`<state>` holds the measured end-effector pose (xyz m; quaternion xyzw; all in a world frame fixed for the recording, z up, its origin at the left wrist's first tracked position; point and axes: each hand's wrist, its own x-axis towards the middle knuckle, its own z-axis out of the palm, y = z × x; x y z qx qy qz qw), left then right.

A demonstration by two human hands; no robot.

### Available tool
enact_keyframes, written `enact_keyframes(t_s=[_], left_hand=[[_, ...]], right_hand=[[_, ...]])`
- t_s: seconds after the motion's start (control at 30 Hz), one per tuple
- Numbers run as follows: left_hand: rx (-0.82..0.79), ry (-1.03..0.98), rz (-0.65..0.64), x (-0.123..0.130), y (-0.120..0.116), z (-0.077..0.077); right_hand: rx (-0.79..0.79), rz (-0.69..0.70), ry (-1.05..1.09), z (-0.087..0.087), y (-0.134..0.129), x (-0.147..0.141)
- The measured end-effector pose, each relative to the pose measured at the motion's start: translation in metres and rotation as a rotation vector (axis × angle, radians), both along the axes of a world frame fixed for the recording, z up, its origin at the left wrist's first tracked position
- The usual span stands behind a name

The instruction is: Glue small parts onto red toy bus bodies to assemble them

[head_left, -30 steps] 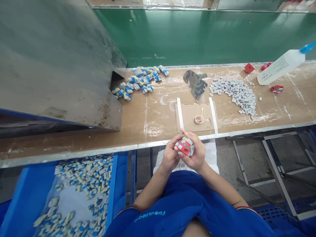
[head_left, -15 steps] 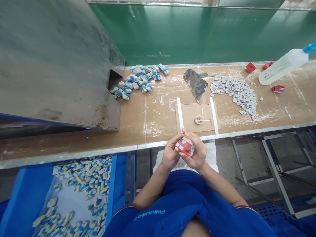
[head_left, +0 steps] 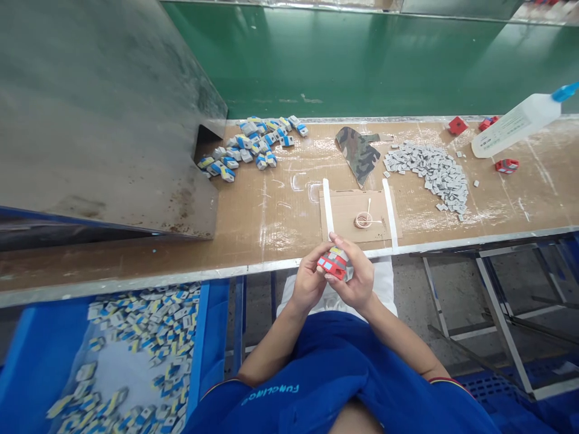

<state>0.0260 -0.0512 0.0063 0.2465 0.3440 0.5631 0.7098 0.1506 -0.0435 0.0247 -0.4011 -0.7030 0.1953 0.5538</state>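
Both my left hand (head_left: 309,283) and my right hand (head_left: 357,282) grip a small red block (head_left: 332,266) with grey and yellow parts on it, just in front of the bench edge. Its far side is hidden by my fingers. Beyond my hands, a cardboard sheet (head_left: 344,216) lies on the bench between two white strips. On it sits a small coil with a cotton swab (head_left: 363,220). Several grey tiles (head_left: 429,175) lie heaped to the right, and several blue-and-white pieces (head_left: 246,143) lie to the left.
A camouflage cloth (head_left: 357,154) lies behind the cardboard. A glue bottle with a blue tip (head_left: 515,123) and red parts (head_left: 506,166) sit at the right. A grey metal hood (head_left: 104,120) looms at the left, above a blue crate (head_left: 208,325) of pieces.
The red block has turned slightly in my fingers and shifted a little left. The view has drifted slightly as my head moved.
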Motion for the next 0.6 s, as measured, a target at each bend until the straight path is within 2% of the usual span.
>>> enact_keyframes(t_s=[0.37,0.6], left_hand=[[0.037,0.073,-0.002,-0.0004,0.0009,0.0035],[0.066,0.024,-0.029,0.0005,-0.0013,0.0026]], right_hand=[[0.042,-0.03,0.013,-0.0034,-0.0027,-0.0006],[0.085,-0.022,-0.003,0.0001,-0.003,0.0027]])
